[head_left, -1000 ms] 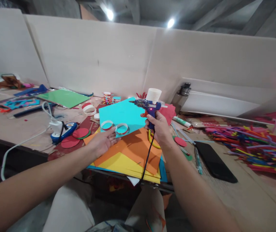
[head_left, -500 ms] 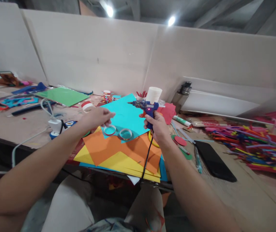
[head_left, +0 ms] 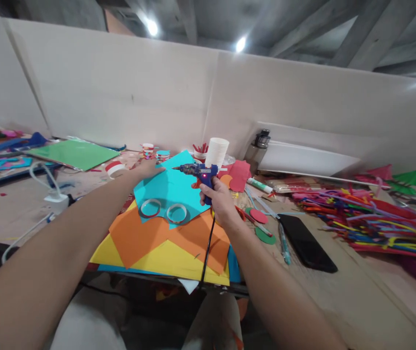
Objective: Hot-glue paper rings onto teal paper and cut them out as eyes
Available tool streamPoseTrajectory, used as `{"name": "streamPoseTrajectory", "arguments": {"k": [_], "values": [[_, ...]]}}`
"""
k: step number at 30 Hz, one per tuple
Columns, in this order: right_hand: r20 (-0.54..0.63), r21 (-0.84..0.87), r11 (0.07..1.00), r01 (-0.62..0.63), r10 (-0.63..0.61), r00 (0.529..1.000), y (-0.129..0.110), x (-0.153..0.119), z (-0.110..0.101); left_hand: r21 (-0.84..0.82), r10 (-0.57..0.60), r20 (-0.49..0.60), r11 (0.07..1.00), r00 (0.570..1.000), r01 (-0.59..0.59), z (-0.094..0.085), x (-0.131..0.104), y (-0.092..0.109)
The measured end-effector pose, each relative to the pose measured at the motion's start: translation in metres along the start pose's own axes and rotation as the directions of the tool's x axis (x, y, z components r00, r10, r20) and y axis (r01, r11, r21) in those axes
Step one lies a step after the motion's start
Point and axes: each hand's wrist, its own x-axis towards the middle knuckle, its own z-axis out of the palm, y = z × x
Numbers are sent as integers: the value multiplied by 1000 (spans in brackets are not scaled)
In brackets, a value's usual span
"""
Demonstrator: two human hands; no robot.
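My right hand (head_left: 217, 197) grips the handle of a blue glue gun (head_left: 201, 171), its nozzle pointing left over a cyan sheet (head_left: 189, 194). A red light glows on the gun. My left hand (head_left: 150, 169) is stretched out beyond the left edge of the cyan sheet, near small decorated cups (head_left: 148, 149); its fingers are blurred and whatever they touch is hidden. Two white rings, a left one (head_left: 150, 200) and a right one (head_left: 176, 206), lie on the cyan sheet. Orange paper (head_left: 135, 238) and yellow paper (head_left: 164, 257) are underneath.
A stack of white cups (head_left: 217, 150) stands behind the gun. Rightward are a black phone (head_left: 306, 243), green and red discs and piled pipe cleaners (head_left: 361, 218). A green sheet (head_left: 77, 153) and a white plug (head_left: 55, 200) are on the left. The gun's cord hangs over the front edge.
My left hand has reached forward, away from the rings toward the small cups at the back. My right hand still holds the glue gun. The view has shifted to the right.
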Motion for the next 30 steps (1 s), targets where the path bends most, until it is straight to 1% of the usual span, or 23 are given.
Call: {"name": "streamPoseTrajectory", "arguments": {"k": [2, 6, 8, 11, 14, 18, 25, 28, 30], "values": [[1, -1, 1000, 14, -14, 1000, -3, -1, 0, -1, 25, -24, 1000, 999, -25, 1, 3, -4], [-4, 7, 1000, 23, -23, 1000, -10, -3, 0, -98, 110, -155, 987, 982, -126, 0, 5, -15], [-1, 15, 1000, 24, -24, 1000, -13, -3, 0, -138, 141, -201, 976, 969, -171, -3, 3, -19], [2, 17, 999, 34, -34, 999, -14, -3, 0, -195, 189, -235, 952, 954, -236, -10, -4, -20], [9, 19, 999, 44, -44, 999, -14, -2, 0, -198, 209, -195, 948, 958, -247, -14, -9, -18], [17, 27, 998, 52, -52, 999, -15, -1, -1, -158, 228, -124, 956, 966, -246, -11, -17, -14], [35, 42, 998, 50, -52, 998, -13, 0, -1, -175, 249, -44, 952, 967, -253, 8, -29, -10], [31, 21, 998, 56, -57, 998, -11, 1, -1, -127, 274, -27, 953, 961, -275, 18, -32, -9], [22, -6, 999, 44, -43, 999, -11, 2, -3, -87, 236, -12, 968, 972, -236, 22, -34, -7]]}}
